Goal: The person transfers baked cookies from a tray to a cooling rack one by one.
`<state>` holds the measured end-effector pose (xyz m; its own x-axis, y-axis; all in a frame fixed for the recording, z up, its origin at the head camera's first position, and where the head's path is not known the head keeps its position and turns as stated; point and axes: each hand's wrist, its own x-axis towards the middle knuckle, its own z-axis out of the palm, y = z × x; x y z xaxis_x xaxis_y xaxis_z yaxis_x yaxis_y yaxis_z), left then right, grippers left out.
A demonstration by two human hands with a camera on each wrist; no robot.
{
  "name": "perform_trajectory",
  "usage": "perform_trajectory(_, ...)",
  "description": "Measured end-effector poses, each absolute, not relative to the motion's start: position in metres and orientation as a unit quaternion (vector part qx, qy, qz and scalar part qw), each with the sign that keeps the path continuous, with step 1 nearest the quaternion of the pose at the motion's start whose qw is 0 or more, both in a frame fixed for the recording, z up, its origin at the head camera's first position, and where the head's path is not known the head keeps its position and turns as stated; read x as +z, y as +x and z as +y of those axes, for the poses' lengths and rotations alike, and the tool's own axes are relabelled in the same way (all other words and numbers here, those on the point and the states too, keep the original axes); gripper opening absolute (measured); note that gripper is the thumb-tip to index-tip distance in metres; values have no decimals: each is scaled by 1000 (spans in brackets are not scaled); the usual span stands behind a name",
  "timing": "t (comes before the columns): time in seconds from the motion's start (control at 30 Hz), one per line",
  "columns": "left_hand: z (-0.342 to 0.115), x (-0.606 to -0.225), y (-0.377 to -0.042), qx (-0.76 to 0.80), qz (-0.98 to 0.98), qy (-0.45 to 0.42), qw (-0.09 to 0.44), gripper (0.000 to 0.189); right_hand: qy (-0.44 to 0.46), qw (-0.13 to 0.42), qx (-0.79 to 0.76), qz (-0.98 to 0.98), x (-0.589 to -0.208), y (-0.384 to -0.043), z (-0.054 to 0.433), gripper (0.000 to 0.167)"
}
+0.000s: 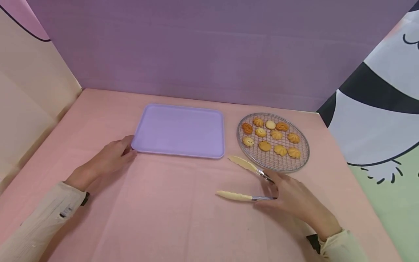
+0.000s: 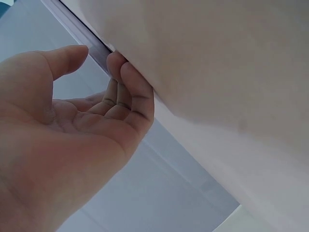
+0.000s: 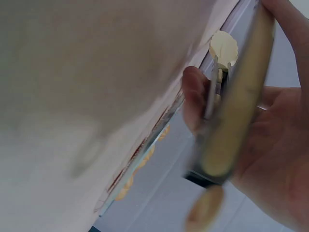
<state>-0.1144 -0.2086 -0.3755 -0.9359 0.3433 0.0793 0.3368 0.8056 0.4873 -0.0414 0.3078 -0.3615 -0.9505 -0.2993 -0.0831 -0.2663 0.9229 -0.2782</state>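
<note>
My left hand (image 1: 112, 154) grips the near left corner of a lavender rectangular tray (image 1: 179, 131), which lies flat. In the left wrist view, the fingers (image 2: 137, 92) are curled at the tray's edge (image 2: 89, 36), the thumb a little apart. My right hand (image 1: 291, 194) holds a pair of tongs (image 1: 240, 196) with metal arms and cream scalloped tips. Their arms are spread wide, and nothing lies between the tips. Close beyond that hand is a round wire rack (image 1: 273, 163) bearing several cookies (image 1: 276, 134). The right wrist view shows the tongs (image 3: 241, 106) large and blurred.
A pink cloth (image 1: 163, 207) covers the table. Behind it rises a purple backdrop (image 1: 196, 54). Patterned panels stand at both sides, the right panel (image 1: 376, 127) close beyond the rack. A narrow strip of table separates tray and rack.
</note>
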Motion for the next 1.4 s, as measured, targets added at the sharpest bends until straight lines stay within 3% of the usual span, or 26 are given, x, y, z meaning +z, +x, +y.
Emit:
perform_trajectory(0.5, -204, -377, -110, 266, 947, 181, 21, 48, -134, 65, -101, 984, -363, -31, 309, 112)
perform_trajectory(0.9, -201, -374, -104, 267, 945, 190, 11, 15, -142, 52, -86, 985, -363, -21, 312, 114)
perform_trajectory(1.07, -200, -373, -104, 266, 944, 198, 8, 24, -137, 57, -108, 983, -360, -18, 316, 112)
perform_trajectory(1.2, -203, -371, -97, 238, 950, 202, -7, 46, -149, 7, -119, 982, -355, -19, 323, 90)
perform_trajectory(1.3, -205, -366, -87, 205, 957, 201, -42, 54, -166, -89, -117, 975, -350, -22, 333, 71)
perform_trajectory(1.4, -205, -360, -78, 179, 958, 202, -96, 54, -178, -189, -97, 961, -345, -28, 347, 69)
